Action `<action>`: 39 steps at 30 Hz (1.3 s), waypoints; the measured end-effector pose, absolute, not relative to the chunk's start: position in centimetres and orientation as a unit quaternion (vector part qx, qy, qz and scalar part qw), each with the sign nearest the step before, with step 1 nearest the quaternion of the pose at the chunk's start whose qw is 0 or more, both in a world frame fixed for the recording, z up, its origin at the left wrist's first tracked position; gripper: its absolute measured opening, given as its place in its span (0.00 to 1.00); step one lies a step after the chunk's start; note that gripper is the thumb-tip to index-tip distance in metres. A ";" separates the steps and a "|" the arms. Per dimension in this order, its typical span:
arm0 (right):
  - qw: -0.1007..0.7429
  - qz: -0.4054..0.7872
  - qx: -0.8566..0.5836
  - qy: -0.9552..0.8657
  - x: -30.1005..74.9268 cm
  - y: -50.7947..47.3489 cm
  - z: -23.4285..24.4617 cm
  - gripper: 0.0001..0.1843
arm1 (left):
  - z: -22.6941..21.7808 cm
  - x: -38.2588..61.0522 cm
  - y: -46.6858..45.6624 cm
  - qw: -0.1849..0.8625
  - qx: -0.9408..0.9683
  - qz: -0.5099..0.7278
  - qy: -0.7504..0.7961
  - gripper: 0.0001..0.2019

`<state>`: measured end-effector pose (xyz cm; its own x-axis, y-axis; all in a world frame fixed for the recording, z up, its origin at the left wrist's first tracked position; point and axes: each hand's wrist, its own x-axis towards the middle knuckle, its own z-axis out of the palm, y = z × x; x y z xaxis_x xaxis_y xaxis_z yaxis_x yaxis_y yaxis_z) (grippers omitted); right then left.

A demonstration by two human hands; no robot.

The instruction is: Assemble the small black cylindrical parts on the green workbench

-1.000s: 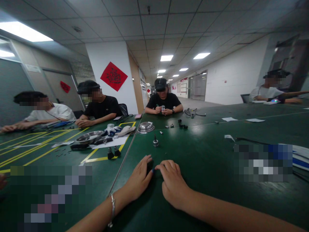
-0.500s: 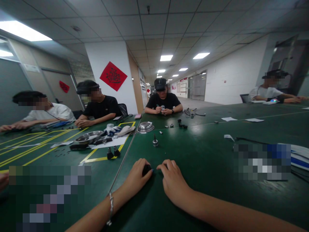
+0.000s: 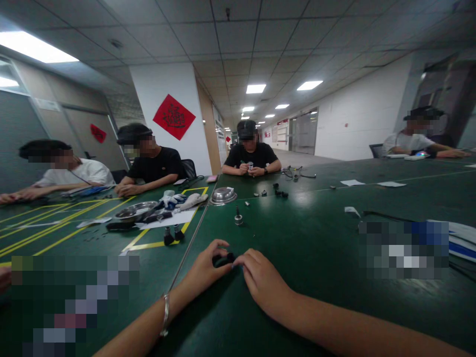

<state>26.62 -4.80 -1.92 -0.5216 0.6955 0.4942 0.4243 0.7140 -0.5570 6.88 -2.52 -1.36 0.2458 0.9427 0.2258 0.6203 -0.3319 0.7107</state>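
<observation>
My left hand (image 3: 204, 271), with a silver bracelet on its wrist, curls round a small black part (image 3: 222, 259) just above the green table (image 3: 305, 238). My right hand (image 3: 262, 281) meets it from the right, its fingertips pinching the same black part. Both hands are closed on it, and most of the part is hidden by the fingers. A small metal cylinder (image 3: 238, 217) stands on the table a little beyond my hands.
Two small black parts (image 3: 173, 235) stand to the left by yellow floor-tape lines. Farther off are metal bowls (image 3: 223, 195), gloves (image 3: 186, 200), paper and scattered small parts (image 3: 279, 191). Several people sit round the table working. Papers lie at the right.
My hands have drawn together and lifted slightly. The left hand has turned so the black part shows between the fingertips of both hands.
</observation>
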 end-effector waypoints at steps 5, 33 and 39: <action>0.324 0.155 -0.300 -0.883 26.5 -4.8 -2.3 0.17 | -0.8 7.5 -3.2 0.312 0.795 0.281 0.439 0.12; 0.308 0.161 -0.205 -0.915 26.6 -5.4 -2.6 0.20 | -0.7 7.6 -3.4 0.243 0.820 0.256 0.450 0.10; 0.303 0.083 -0.257 -0.914 26.7 -5.6 -2.5 0.18 | -0.5 7.7 -3.5 0.243 0.820 0.240 0.459 0.09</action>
